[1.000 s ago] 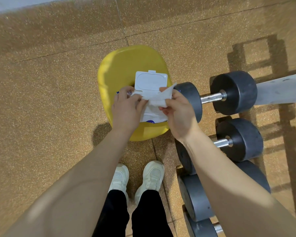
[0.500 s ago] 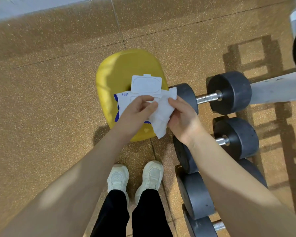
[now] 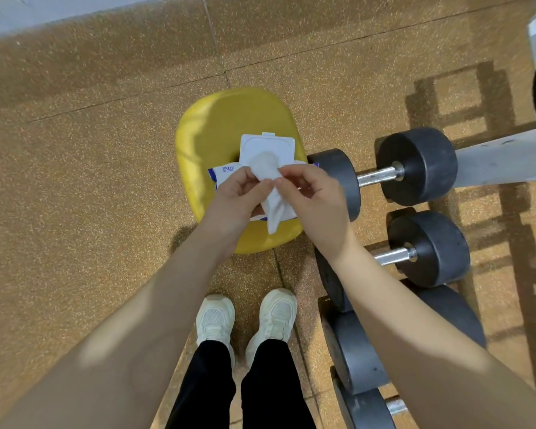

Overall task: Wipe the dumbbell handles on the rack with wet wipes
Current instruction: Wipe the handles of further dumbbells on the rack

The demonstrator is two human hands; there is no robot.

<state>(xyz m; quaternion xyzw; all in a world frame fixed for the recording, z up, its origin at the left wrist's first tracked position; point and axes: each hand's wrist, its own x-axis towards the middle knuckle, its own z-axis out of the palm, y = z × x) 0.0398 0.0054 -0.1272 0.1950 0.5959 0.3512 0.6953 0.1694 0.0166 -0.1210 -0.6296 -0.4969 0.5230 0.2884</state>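
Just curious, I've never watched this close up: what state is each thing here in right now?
Wet wipe: pinched by both hands, hanging crumpled.
Wipe pack: lying on the yellow stool, lid flipped open.
Left hand: gripping the wipe.
Right hand: gripping the wipe.
Dumbbell handles: bare, untouched.

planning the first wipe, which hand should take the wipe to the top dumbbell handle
Probably right. The right hand already pinches the wipe and sits next to the top handle; the left hand is on the far side.
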